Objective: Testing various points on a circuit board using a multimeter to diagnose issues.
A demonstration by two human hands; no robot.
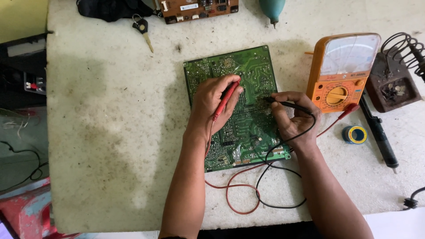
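Board: green circuit board (248,84) lies flat, solder side up, mid-table on the white padded table (110,132).
Left hand: left hand (212,106) rests on the board's middle, fingers curled, pinching the red probe (226,99); tip points at the far part of the board.
Right hand: right hand (294,119) sits on the board's right edge, fingers closed round the black probe (287,105); tip aims left and touches the board.
Leads: red lead (230,194) and black lead (274,203) loop on the table near the person, just off the board's near edge.
Meter: orange analogue multimeter (341,73) just right of the board, beside the right hand.
Right side: soldering iron (378,132) and solder reel (354,134) near the meter; coil iron stand (396,66) far right.
Far edge: brown circuit board (199,9), key (142,28), black cloth (113,9), teal tool tip (272,9).
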